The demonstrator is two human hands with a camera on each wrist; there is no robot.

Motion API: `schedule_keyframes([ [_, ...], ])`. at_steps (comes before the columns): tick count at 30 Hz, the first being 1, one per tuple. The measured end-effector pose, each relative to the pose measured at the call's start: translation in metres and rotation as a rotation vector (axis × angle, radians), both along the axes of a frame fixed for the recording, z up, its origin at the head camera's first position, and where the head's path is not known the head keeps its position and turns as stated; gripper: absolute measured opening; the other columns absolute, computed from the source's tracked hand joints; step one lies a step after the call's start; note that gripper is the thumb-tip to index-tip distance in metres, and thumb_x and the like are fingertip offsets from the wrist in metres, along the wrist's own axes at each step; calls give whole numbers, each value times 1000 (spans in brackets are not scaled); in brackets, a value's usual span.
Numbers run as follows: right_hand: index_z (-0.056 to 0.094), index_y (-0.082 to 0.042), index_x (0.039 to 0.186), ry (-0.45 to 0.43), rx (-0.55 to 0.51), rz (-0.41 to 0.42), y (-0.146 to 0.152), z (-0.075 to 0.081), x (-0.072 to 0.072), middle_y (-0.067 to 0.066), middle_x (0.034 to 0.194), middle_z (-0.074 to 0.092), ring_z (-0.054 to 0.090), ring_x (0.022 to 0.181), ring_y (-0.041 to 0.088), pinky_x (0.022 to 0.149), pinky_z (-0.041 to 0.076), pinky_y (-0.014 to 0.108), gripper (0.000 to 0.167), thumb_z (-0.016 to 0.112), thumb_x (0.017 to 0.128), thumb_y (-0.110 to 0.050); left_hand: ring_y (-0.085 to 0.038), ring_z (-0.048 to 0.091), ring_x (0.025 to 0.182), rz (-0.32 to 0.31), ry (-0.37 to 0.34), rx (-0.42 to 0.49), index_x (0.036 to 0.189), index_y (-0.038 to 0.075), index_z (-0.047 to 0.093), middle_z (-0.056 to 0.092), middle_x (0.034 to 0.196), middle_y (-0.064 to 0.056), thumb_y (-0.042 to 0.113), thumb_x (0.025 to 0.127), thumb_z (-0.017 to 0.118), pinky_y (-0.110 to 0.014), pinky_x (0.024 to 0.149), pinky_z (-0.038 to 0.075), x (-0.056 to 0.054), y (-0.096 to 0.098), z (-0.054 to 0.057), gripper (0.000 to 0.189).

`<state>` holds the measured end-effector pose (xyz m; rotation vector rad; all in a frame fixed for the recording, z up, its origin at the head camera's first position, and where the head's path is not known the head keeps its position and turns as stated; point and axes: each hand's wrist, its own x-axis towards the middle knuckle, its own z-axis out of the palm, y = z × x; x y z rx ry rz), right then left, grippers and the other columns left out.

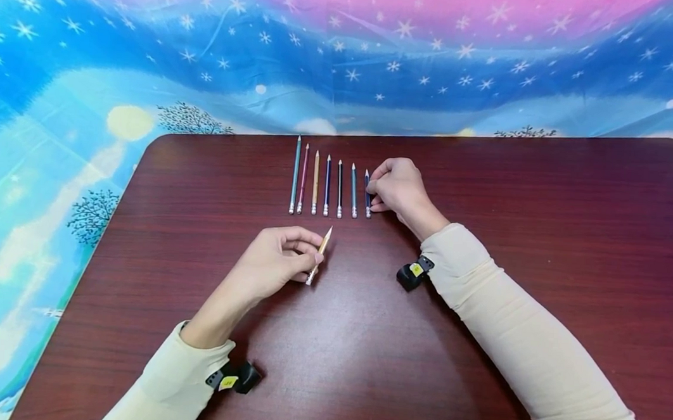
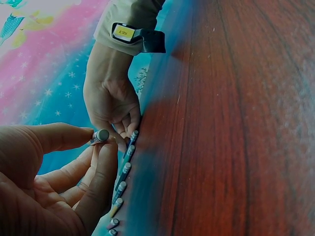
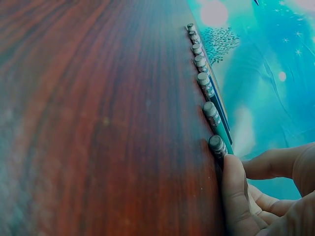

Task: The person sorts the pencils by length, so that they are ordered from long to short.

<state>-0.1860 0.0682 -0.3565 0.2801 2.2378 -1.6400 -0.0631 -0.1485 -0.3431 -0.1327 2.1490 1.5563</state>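
My left hand (image 1: 273, 260) pinches a short yellow pencil (image 1: 326, 237) between thumb and fingers, tip pointing away and eraser end toward me. In the left wrist view its round eraser end (image 2: 102, 135) shows above the fingertips. Beyond it, several pencils lie side by side, erasers lined up, getting shorter from left to right. My right hand (image 1: 399, 186) is at the right end of this row, thumb and fingers gripping the short dark blue pencil (image 1: 367, 196). Its eraser end (image 3: 216, 142) sticks out past the thumb in the right wrist view.
From the left, the row has a long teal pencil (image 1: 295, 176), a pink one (image 1: 303, 180), a yellow one (image 1: 315, 183), a blue one (image 1: 327, 187), a black one (image 1: 340, 190) and a light blue one (image 1: 353, 192). The brown table (image 1: 538, 278) meets a snowflake-patterned cloth (image 1: 378, 60) behind.
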Motion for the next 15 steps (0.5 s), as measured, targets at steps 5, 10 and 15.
schedule_keyframes([
  [5, 61, 2, 104, -6, 4, 1, 0, 0, -1, 9, 76, 61, 59, 50, 11, 53, 61, 25, 7, 62, 98, 3, -11, 69, 82, 0, -2, 4, 120, 1, 71, 74, 102, -12, 4, 96, 70, -27, 72, 62, 0, 1, 0, 24],
  [10, 61, 2, 102, -7, 7, 0, 0, 1, -1, 9, 79, 61, 59, 49, 11, 53, 61, 25, 6, 63, 97, 4, -10, 69, 81, 2, 6, 23, 120, -1, 71, 74, 101, -13, 3, 96, 68, -28, 72, 63, -1, 0, -2, 24],
  [15, 61, 1, 101, -5, 7, -4, -1, 1, -1, 10, 80, 61, 59, 49, 11, 53, 61, 25, 5, 62, 96, 4, -10, 68, 80, -5, 18, 33, 119, -3, 70, 74, 100, -13, 3, 96, 67, -27, 72, 63, -1, -1, -4, 24],
])
